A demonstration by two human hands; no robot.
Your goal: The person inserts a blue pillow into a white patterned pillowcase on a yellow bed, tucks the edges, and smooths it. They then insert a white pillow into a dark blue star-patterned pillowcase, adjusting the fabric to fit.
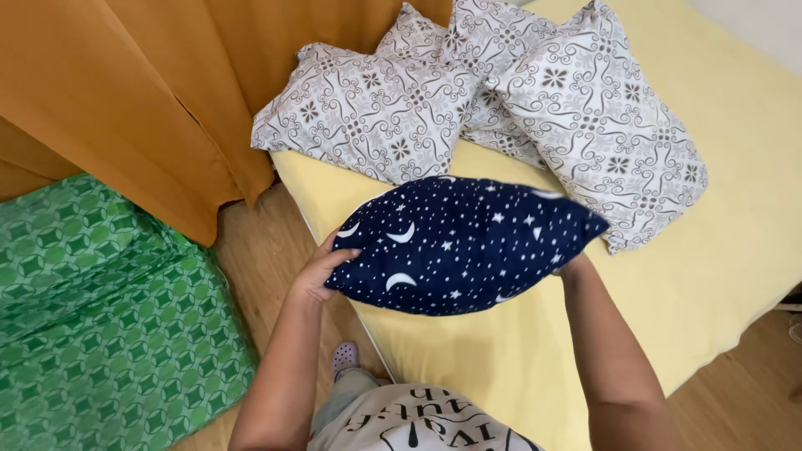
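The right hand (575,266) is almost wholly hidden behind the right end of the navy star-and-moon pillow (464,244); only the wrist shows, so its grasp cannot be told. The left hand (322,271) is clamped on the pillow's left edge, thumb on top, its other fingers tucked out of sight. The pillow sits mid-frame between both hands, over the near edge of the yellow mattress (718,267). Three grey patterned pillows (376,113) lie upper centre, overlapping one another. An orange curtain (142,92) hangs upper left; green patterned bedding (100,317) is cut off at lower left.
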